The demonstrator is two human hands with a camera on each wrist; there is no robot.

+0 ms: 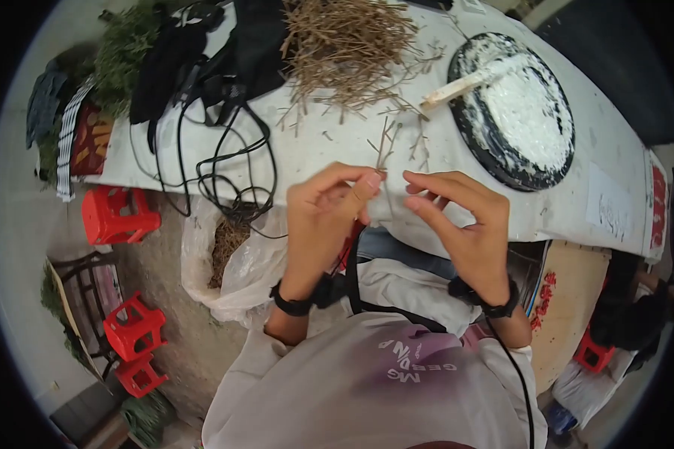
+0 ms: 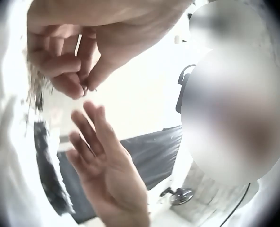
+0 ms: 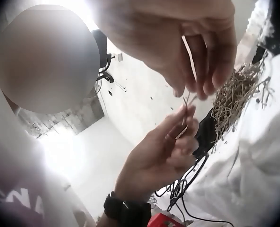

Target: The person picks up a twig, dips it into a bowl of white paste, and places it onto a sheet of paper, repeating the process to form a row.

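Note:
The left hand [image 1: 326, 217] pinches a thin brown twig [image 1: 383, 156] between thumb and fingertips, in front of the chest at the table's near edge. Just right of it the right hand [image 1: 468, 224] has its thumb and fingers apart, with nothing seen held. In the left wrist view the left hand [image 2: 83, 38] hides most of the twig, and the right hand [image 2: 114, 175] is below with fingers extended. The right wrist view shows the twig's forked tip [image 3: 186, 101] at the left hand [image 3: 159, 151], just under the fingertips of the right hand [image 3: 187, 42].
A heap of dry twigs [image 1: 348, 45] lies on the white-covered table [image 1: 318, 146]. To the right stands a round black tray [image 1: 464, 127] of white paste with a wooden stick [image 1: 457, 88] across it. Black cables [image 1: 217, 161] are at the left, above a plastic bag [image 1: 240, 277] and red stools [image 1: 120, 213].

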